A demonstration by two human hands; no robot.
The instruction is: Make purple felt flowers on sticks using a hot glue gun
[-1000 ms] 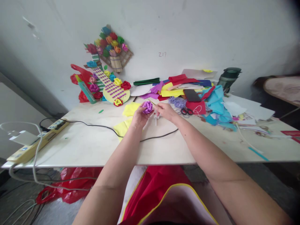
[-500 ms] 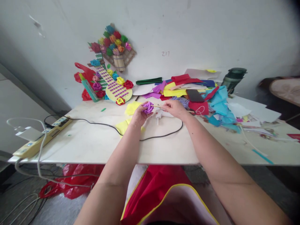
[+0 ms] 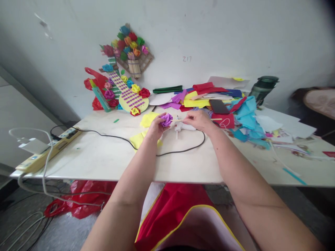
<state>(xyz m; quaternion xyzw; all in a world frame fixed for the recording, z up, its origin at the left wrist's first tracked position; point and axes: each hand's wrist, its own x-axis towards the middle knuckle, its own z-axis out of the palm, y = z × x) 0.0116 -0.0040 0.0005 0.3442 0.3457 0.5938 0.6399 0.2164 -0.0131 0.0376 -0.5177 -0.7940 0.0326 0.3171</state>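
Observation:
A purple paper flower (image 3: 166, 120) is held in the fingers of my left hand (image 3: 157, 128), over the table's middle. Closed around a thin wooden stick (image 3: 216, 119) is my right hand (image 3: 196, 120); the stick's left end reaches the flower's side, and its other end juts out past the hand. Whether the tip is inside the flower I cannot tell. Below and behind the hands lies a white glue gun (image 3: 186, 126) with its black cord (image 3: 180, 152). Yellow crepe paper pieces (image 3: 148, 119) lie beside and partly under my left hand.
A paper-flower guitar (image 3: 133, 101) and a glue bottle (image 3: 101, 97) stand at the back left. Coloured paper (image 3: 196, 99), a phone (image 3: 219, 107) and a dark green bottle (image 3: 263, 89) are at the back right. A power strip (image 3: 49, 150) lies along the left edge.
The view has shifted slightly. My hands keep the flower and stick in nearly the same place, and the stick's right end now shows more plainly.

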